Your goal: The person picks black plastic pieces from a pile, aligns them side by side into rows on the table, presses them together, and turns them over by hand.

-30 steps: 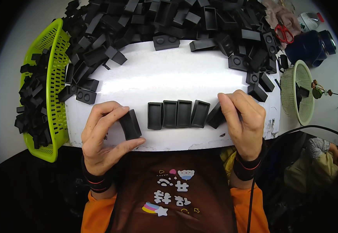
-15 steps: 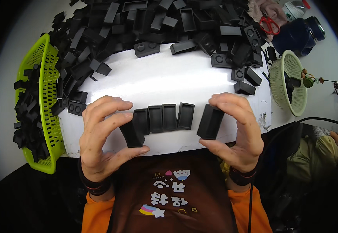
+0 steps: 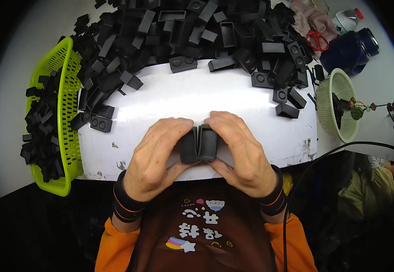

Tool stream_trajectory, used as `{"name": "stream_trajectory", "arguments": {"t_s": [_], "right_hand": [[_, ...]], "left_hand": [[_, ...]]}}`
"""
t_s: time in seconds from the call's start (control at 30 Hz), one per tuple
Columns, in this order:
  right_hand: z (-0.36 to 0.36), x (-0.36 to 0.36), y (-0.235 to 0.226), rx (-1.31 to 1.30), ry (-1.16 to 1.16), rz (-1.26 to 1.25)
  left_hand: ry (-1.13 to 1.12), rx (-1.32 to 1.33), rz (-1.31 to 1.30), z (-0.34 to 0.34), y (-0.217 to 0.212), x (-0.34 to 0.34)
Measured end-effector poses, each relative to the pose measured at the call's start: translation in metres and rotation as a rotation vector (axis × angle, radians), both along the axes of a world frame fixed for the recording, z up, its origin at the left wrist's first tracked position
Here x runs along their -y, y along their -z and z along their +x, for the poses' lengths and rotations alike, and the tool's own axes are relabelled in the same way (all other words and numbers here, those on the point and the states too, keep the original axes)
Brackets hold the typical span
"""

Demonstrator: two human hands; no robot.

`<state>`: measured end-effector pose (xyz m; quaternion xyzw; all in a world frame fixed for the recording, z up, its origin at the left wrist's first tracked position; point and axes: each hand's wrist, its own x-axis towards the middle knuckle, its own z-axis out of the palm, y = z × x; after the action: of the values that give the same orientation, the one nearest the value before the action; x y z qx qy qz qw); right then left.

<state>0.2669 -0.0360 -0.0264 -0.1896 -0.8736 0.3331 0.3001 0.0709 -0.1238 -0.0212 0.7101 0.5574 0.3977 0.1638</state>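
Observation:
Two small black hollow rectangular pieces show between my hands, above the near part of a white board (image 3: 156,99). My left hand (image 3: 156,158) is closed against the left piece (image 3: 188,145), fingertips at its far end and thumb at its near end. In the same way my right hand (image 3: 242,158) grips the right piece (image 3: 209,144), whose recessed side faces up. The pieces lean together, with a narrow V-shaped gap at the top. Whether more pieces sit under my palms is hidden.
A heap of similar black pieces (image 3: 183,64) spreads across the far side. A lime green basket (image 3: 65,113) full of them stands left. Right are a cream basket (image 3: 326,106), red scissors (image 3: 317,40), a navy flask (image 3: 344,53), a black cable (image 3: 292,194) and another person's sleeve (image 3: 369,186).
My hands have moved inward from either side, bringing their pieces together at the middle. The row of separate pieces that lay between them is no longer visible as a spread row.

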Motion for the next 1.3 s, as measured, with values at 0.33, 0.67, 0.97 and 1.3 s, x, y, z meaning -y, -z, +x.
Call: {"name": "stream_trajectory", "arguments": {"t_s": [0.33, 0.67, 0.97, 1.3], "right_hand": [[0.012, -0.002, -0.054, 0.569, -0.008, 0.303], [0.014, -0.007, -0.02, 0.254, -0.042, 0.079], [0.029, 0.034, -0.022, 0.043, 0.022, -0.123], [-0.006, -0.01, -0.012, 0.036, 0.236, -0.149]], "left_hand": [[0.146, -0.562, -0.233, -0.014, -0.066, -0.005], [0.12, -0.246, -0.228, -0.024, -0.025, 0.002], [0.006, -0.052, -0.17, 0.003, -0.027, 0.041], [-0.173, -0.186, -0.156, -0.002, -0.012, -0.019]]}}
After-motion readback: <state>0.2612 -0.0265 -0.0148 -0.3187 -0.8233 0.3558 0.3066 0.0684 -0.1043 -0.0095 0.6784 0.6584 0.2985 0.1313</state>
